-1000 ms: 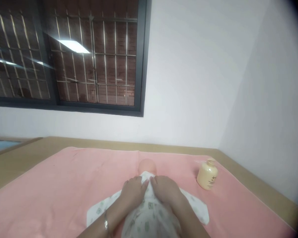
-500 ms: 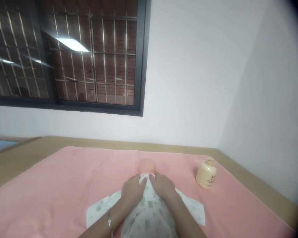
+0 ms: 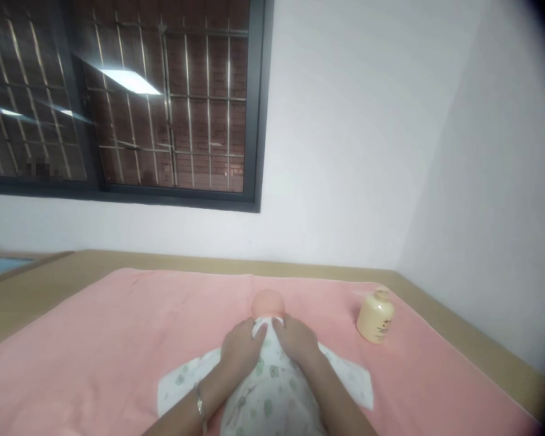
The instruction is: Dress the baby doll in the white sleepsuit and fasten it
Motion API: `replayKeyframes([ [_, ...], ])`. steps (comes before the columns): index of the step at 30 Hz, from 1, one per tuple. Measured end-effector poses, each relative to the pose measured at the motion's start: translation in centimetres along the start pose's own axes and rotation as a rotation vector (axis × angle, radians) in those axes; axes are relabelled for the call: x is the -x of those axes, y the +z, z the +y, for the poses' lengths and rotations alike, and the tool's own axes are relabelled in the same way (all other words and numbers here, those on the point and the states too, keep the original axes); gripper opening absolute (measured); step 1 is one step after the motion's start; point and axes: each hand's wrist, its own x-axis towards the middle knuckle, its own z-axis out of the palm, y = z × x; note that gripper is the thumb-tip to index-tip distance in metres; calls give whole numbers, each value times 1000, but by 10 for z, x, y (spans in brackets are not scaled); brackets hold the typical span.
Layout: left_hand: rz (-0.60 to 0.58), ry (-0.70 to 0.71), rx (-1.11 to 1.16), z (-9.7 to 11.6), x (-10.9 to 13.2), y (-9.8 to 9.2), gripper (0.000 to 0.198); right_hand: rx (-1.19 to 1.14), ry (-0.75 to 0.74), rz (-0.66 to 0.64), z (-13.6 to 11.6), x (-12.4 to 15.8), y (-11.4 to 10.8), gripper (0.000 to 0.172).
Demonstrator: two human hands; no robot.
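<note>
A baby doll (image 3: 267,303) lies on a pink blanket with its round head away from me. It wears a white garment (image 3: 267,399) with a green print, its sleeves spread out to both sides. My left hand (image 3: 243,348) is closed on the collar of the garment at the left of the neck, thumb on top. On the other side my right hand (image 3: 298,342) grips the collar the same way, its thumb close to the left one. The fingertips curl down out of sight beside the neck. A silver bracelet (image 3: 200,404) circles my left wrist.
The pink blanket (image 3: 118,339) covers most of a wooden table (image 3: 181,260). A cream bottle (image 3: 375,318) with dark lettering stands on the blanket at the right. Behind are a white wall (image 3: 358,133) and a barred window (image 3: 177,109).
Both hands stay on the collar with hardly any movement. The whole view has shifted very slightly.
</note>
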Motion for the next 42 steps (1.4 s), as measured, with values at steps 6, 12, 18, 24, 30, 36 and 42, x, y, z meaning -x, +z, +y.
replayKeyframes([
  [6, 3, 6, 5, 2, 1, -2, 49, 15, -5, -3, -1, 2, -1, 61],
  [12, -13, -2, -23, 4, 2, -4, 50, 18, 2, -14, -3, 3, -5, 59],
  [18, -1, 8, -5, 0, 1, -3, 48, 207, -24, 42, -19, 23, -13, 58],
  [24, -10, 82, -70, 3, 4, -8, 52, 221, -99, 5, -33, 44, -28, 55],
  [30, 4, 191, -230, 22, 29, -12, 46, 8, -14, -93, -11, 20, -27, 68],
  [36, 0, 220, -274, 30, 42, -17, 48, 7, -34, -100, -11, 25, -32, 74],
  [42, -107, 159, -36, 11, 12, -25, 58, 37, -104, -60, -28, 50, -49, 75],
])
